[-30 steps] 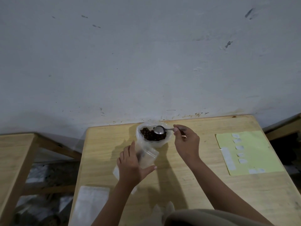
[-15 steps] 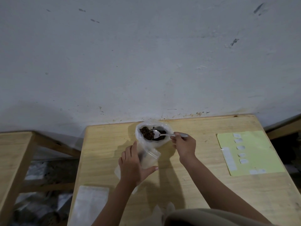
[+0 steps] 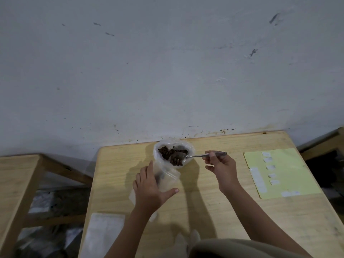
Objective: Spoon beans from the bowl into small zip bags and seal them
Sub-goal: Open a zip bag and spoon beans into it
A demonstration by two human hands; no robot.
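Right hand [image 3: 221, 170] pinches spoon [image 3: 193, 156], loaded scoop over bowl [image 3: 174, 152] at desk [image 3: 214, 211] far edge. Left hand [image 3: 150, 187] grips open bag [image 3: 167, 178] just below bowl. Keep spoon level, bag mouth wide, tip slowly inside.

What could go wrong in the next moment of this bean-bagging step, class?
1. The metal spoon, held by the right hand, looks heaped with brown beans; some may drop onto the wooden table.
2. The small clear zip bag, held by the left hand, has a narrow, floppy mouth, so the spoon could miss.
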